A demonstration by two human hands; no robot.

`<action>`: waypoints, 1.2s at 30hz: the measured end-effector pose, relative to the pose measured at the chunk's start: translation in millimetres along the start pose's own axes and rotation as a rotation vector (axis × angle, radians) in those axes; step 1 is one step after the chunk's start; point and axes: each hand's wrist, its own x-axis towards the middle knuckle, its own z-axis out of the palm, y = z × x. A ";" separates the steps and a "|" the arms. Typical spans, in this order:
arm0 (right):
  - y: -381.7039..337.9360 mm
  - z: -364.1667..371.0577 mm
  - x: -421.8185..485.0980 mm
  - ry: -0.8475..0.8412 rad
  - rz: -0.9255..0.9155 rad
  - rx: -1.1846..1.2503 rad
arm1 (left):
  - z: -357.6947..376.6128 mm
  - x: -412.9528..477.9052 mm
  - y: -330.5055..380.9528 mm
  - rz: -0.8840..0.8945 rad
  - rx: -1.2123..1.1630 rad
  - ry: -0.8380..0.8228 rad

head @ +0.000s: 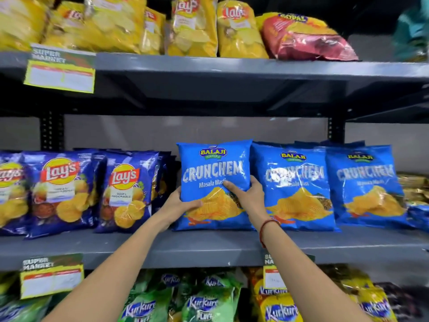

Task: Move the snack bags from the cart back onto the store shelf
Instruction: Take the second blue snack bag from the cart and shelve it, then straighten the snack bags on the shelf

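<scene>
Fingers (228,185) of the right hand (249,194) lie spread across the front of the glossy bright-blue Crunchem wafer bag (214,180), while the left hand (180,204) grips its lower left edge, thumb over the front. Both hands are grasping this one bag, one on each side, probably to keep the puffy, slippery packet upright and square while it is seated.

Largest in view, the grey metal store shelf (209,248) runs across the middle of the frame, and the bag stands on it just right of centre, its base on the shelf board. It sits in a gap between the row of dark-blue Lay's chip bags (125,191) to the left and two matching blue Crunchem bags (294,184) to the right, touching or nearly touching the nearer one. That slot seems chosen so that like goes with like, face forward.

Yellow Lay's bags (192,26) fill the shelf at the upper part of the frame; green and yellow Kurkure bags (202,303) crowd the bottom. No cart is visible.

As for the held bag: air-filled, shiny with glare streaks, white block lettering, a Balaji badge at top, and ridged orange wafers pictured low on the front. A red thread bracelet (264,226) circles the right wrist.
</scene>
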 end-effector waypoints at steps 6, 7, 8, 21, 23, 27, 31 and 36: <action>11.7 10.6 5.0 0.029 0.050 -0.107 | -0.7 9.2 -13.2 -0.080 0.013 0.078; 11.6 12.0 5.7 0.026 0.052 -0.112 | -1.2 10.2 -13.0 -0.080 0.015 0.082; 11.7 12.9 5.8 0.026 0.052 -0.117 | -1.7 10.4 -12.5 -0.078 0.015 0.084; -19.1 47.4 -28.3 0.318 -0.476 -0.383 | -21.6 -68.7 0.8 0.395 0.695 0.314; -28.2 67.4 -35.3 0.190 -0.464 -0.279 | -34.6 -84.9 2.3 0.474 0.869 0.340; -37.7 112.6 -51.0 -0.105 -0.347 -0.172 | -65.2 -109.0 -2.2 0.446 1.059 0.406; -32.4 152.0 -61.5 -0.364 -0.211 -0.209 | -102.1 -128.7 -14.3 0.344 1.134 0.446; -12.6 186.6 -66.9 -0.492 -0.057 -0.265 | -138.6 -145.1 -31.4 0.125 1.191 0.434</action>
